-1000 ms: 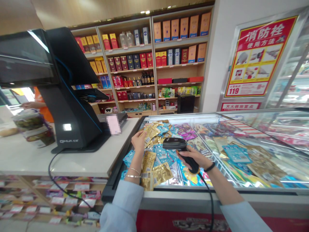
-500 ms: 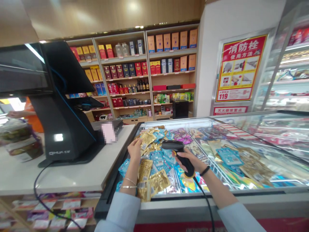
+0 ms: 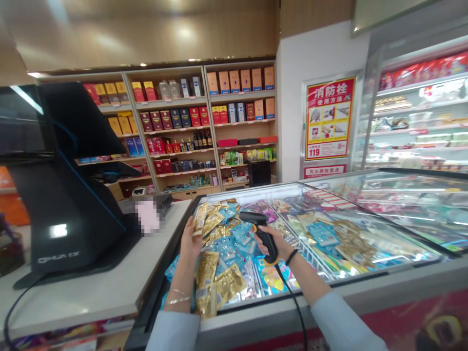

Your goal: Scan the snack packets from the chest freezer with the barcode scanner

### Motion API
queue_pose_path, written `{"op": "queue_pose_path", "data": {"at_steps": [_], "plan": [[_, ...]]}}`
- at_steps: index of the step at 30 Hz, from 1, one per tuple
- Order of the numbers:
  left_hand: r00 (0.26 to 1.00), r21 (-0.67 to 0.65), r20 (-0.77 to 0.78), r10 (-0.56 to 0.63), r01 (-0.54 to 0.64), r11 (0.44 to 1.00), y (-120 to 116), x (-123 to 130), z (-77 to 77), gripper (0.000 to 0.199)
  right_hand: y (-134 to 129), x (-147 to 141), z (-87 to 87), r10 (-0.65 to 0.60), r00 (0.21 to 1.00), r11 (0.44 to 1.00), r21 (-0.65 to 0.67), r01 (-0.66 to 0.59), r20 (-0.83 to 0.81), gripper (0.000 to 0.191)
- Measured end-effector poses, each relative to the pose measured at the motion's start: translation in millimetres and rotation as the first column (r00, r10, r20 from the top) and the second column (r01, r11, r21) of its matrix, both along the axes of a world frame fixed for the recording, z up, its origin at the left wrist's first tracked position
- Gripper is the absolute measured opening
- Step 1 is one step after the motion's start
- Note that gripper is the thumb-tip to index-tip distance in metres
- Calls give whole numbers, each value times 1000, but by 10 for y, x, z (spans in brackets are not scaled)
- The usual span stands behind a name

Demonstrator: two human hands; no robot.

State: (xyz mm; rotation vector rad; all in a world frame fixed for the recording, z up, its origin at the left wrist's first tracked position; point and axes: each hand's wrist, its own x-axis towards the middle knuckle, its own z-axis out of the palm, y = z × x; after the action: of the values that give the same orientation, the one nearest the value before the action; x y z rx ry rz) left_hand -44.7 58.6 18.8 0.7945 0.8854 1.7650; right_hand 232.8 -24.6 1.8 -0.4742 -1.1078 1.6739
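My left hand (image 3: 190,241) is raised over a glass-topped freezer chest (image 3: 329,219), pinching a gold foil packet (image 3: 200,218) upright in its fingers. Loose packets fill the chest, with gold ones (image 3: 219,287) near my left wrist and blue ones (image 3: 226,248) between my hands. My right hand (image 3: 272,242) is closed around the grip of a black corded barcode scanner (image 3: 260,230). Its nose points left towards the gold packet, a short distance from it. The scanner's black cord (image 3: 288,292) hangs down over the chest's front edge.
To the left stand a white counter (image 3: 73,278) and a black checkout terminal (image 3: 69,195), with a blurred object (image 3: 148,215) behind it. Shelves of boxed and bottled goods (image 3: 175,126) line the back wall. A refrigerated display (image 3: 417,117) stands at the right.
The whole view has swung, so the scene sits lower and shifted left. My left hand now shows a gold packet upright in its fingers, and the scanner has moved slightly closer to it.
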Motion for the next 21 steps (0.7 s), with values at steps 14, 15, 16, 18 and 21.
{"op": "queue_pose_path", "data": {"at_steps": [14,15,16,18,21], "plan": [[895,-163,262,-362,410,897,-238,480,195,46,57,233,62,-100,963,995,-15,100,-251,23],[892,-180,244,-379,426,887,-263,550,247,43,32,283,94,-112,959,993,-10,113,-260,23],[889,-190,217,-404,444,875,-286,632,303,40,2,351,130,-125,955,992,-3,129,-269,23],[874,-206,137,-466,485,850,-340,835,409,34,-76,546,209,-156,943,986,15,168,-295,22],[821,-251,-12,-571,550,796,-461,1248,507,25,-253,981,306,-218,913,968,42,247,-346,21]]}}
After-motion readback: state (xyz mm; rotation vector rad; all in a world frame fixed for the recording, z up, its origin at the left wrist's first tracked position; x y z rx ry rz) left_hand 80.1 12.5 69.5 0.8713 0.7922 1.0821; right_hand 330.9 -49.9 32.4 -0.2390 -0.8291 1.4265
